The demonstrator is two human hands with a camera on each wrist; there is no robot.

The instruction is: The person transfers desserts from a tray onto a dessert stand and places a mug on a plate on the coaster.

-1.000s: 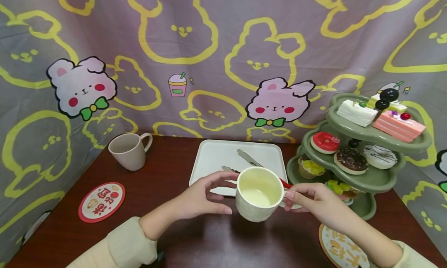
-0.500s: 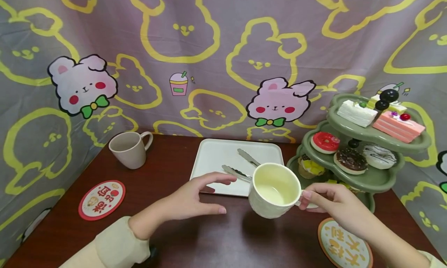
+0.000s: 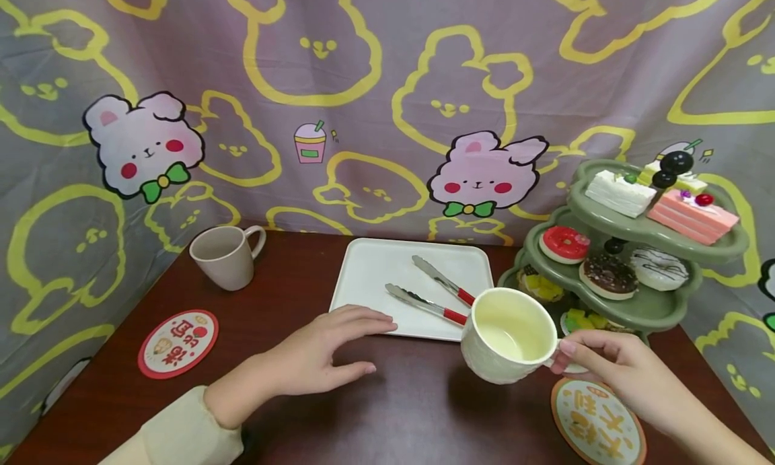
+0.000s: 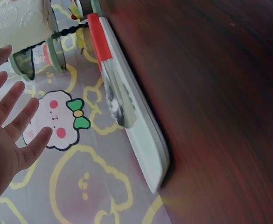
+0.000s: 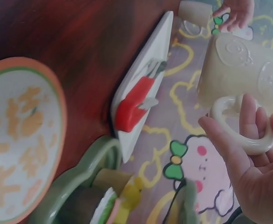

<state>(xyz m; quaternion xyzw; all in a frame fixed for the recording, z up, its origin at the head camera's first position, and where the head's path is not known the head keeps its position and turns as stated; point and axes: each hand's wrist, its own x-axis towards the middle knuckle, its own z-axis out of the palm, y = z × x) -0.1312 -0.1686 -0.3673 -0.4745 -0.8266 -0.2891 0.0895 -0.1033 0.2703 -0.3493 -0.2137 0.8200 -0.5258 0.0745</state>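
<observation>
A cream mug (image 3: 508, 337) with an embossed side hangs above the table, gripped at its handle (image 5: 248, 140) by my right hand (image 3: 617, 364). Some pale liquid or a pale inner bottom shows inside it; I cannot tell which. My left hand (image 3: 321, 350) holds nothing, its fingers spread, left of the mug and just in front of the white tray (image 3: 369, 270). Metal tongs (image 3: 424, 300) with red handles lie on the tray, partly hidden by the mug. Below the right hand lies a round coaster (image 3: 596, 421) with an orange rim.
At the back left stands a beige mug (image 3: 224, 260), with a red-rimmed coaster (image 3: 178, 344) in front of it. A green tiered stand (image 3: 690, 310) bearing cakes, doughnuts and cupcakes fills the right side. A patterned curtain (image 3: 363, 122) closes off the back.
The cream mug has moved right in my right hand, toward the orange-rimmed coaster. My left hand has come away from the mug's side and drawn left, uncovering more of the tongs.
</observation>
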